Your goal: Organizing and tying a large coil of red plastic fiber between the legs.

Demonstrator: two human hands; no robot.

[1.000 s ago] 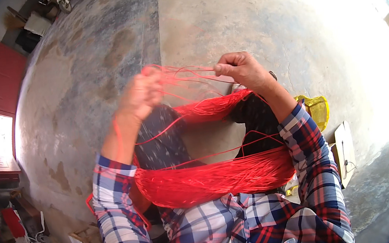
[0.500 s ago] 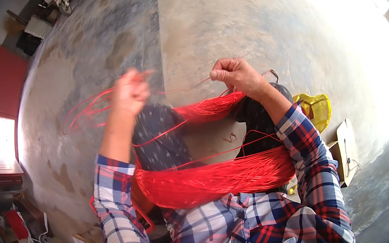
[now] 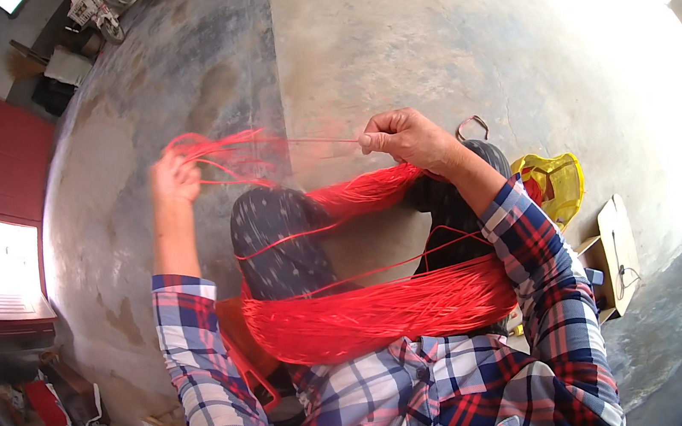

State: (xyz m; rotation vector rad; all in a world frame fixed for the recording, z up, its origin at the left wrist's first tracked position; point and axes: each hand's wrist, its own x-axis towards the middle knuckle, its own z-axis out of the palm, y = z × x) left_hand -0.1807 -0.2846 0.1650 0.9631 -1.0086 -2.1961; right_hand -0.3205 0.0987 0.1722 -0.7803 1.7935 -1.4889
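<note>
A big skein of thin red cord point(image 3: 380, 311) loops round both of my knees, one thick band lying across my lap and the other spanning the far side of the knees. My left hand point(image 3: 175, 179), raised out to the left and slightly blurred, is closed on a loose bunch of red cord loops point(image 3: 220, 145). From that bunch a single strand runs right to my right hand point(image 3: 400, 138). There the thumb and forefinger pinch it above my right knee. A few loose strands cross between the two bands.
Right of my knee stands a yellow mesh basket point(image 3: 561, 184) with something red inside. Behind it is an open pale box point(image 3: 618, 254). A red plastic seat edge point(image 3: 250, 371) shows at my left hip. Assorted clutter point(image 3: 67, 421) lies at lower left; a parked motorbike point(image 3: 104, 16) stands far left.
My left hand has swung left and slightly down with the cord bunch, whose loops now trail to its right. The right hand has shifted slightly left, still pinching the strand.
</note>
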